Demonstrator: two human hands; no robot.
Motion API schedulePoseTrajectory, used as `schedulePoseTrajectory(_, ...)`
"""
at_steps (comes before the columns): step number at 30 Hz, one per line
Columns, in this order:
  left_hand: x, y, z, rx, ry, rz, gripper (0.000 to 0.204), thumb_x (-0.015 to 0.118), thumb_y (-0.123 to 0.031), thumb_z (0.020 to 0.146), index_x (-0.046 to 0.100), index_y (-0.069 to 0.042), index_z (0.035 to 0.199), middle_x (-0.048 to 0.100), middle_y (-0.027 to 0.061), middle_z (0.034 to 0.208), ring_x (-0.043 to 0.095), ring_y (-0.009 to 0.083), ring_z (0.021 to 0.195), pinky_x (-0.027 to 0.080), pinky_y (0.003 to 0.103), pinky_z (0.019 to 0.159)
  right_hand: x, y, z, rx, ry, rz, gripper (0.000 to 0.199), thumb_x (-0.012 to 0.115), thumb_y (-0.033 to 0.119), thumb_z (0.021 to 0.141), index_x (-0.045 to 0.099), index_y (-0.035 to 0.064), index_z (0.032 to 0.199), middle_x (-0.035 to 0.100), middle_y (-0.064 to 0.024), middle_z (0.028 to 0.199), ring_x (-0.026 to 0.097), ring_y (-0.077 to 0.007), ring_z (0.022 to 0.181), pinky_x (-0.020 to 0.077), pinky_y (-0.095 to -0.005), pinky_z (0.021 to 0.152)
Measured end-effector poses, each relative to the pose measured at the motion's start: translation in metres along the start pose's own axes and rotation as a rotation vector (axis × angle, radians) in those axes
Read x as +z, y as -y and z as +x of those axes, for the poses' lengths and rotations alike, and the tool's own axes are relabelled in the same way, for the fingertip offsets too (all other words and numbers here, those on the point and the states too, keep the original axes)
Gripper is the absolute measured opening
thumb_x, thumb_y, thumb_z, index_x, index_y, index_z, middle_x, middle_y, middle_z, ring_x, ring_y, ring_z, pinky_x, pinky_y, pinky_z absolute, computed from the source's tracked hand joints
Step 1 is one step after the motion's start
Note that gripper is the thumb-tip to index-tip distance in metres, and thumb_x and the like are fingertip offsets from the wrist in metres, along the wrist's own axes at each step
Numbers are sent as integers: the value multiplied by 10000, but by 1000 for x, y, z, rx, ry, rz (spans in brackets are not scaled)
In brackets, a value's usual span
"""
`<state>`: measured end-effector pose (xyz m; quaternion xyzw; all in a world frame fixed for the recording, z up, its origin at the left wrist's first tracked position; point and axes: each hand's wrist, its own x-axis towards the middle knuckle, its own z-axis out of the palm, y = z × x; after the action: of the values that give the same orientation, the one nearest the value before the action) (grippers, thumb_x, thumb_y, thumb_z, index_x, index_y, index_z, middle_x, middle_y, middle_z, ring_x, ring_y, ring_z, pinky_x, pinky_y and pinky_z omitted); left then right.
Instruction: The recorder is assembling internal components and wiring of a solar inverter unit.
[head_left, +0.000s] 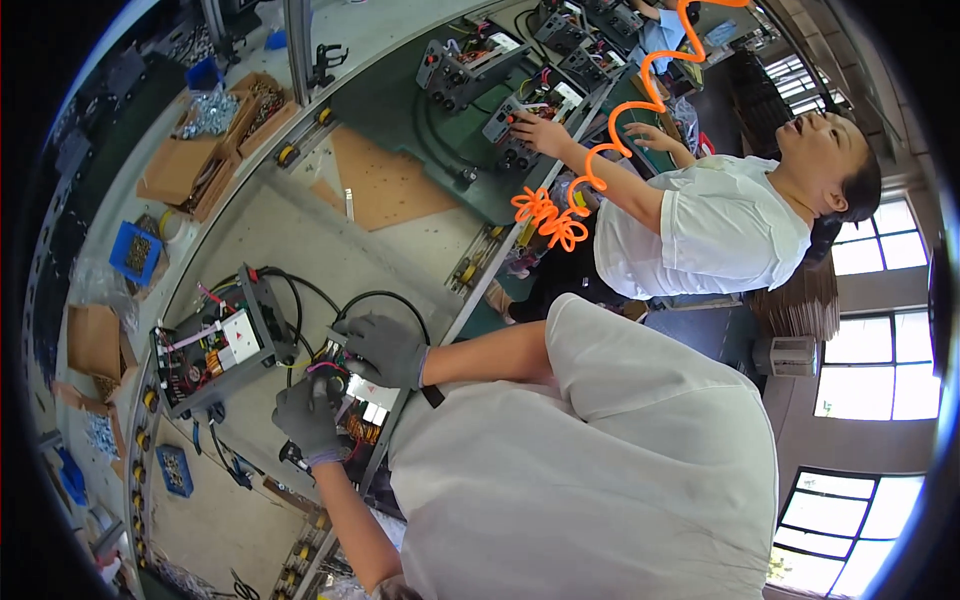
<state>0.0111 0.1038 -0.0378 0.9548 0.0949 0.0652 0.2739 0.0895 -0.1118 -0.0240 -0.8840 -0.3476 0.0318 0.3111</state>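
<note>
Gloved hands at an open electronic unit on a roller-line tabletop. The unit (375, 396), a dark-framed chassis with a white panel and copper coils, lies directly beneath and between the hands, close against the wearer's shirt (590, 470). The right hand (385, 350) bends over its upper end in the view, the left hand (308, 415) over the side away from the shirt. The fingers of both are curled and meet near thin coloured wires (325, 366); whether they are closed on these cannot be told, the contact being covered by the gloves.

A second open unit (225, 345) stands just beyond the left hand, limiting room on that side; a black cable (385, 294) loops beside the right hand. Past this cable, the flat grey tabletop (350, 250) extends to a brown sheet (385, 185). In the opposite direction, a pale stretch carries a small blue bin (174, 470). Yellow rollers (465, 272) line the near edge; a far rail (288, 155) bounds the other, with cardboard boxes (180, 170) outside it.
</note>
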Motion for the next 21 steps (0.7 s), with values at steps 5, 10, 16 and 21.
schedulePoseTrajectory(5,22,-35,12,-190,-43,-246,241,711,-229,870,767,-51,1023,746,111,934,661,284,957,480,406,850,1,-1,0,-33,-10,-7,495,648,285,884,570,57,1316,540,-152,1390,538,-341,1200,437,-479,976)
schedulePoseTrajectory(10,42,-39,23,68,-95,-382,181,703,-158,869,724,-31,995,706,144,1132,621,317,1056,475,407,912,-3,-3,3,-83,14,-3,392,660,283,872,628,78,1205,540,-140,1402,541,-331,1200,441,-481,969)
schedulePoseTrajectory(16,52,-30,17,42,-87,-580,193,687,-122,851,645,-36,1018,650,153,1070,589,349,1026,466,438,891,-8,3,5,-99,-103,-19,261,720,236,819,655,94,1028,599,-123,1333,594,-339,1095,471,-461,922)
schedulePoseTrajectory(21,53,-25,0,-100,5,-723,187,618,-138,879,612,-17,1021,652,190,911,640,361,814,491,442,721,-11,8,-2,-53,-109,-8,225,707,238,827,676,86,990,604,-158,1286,597,-374,1093,488,-478,903)
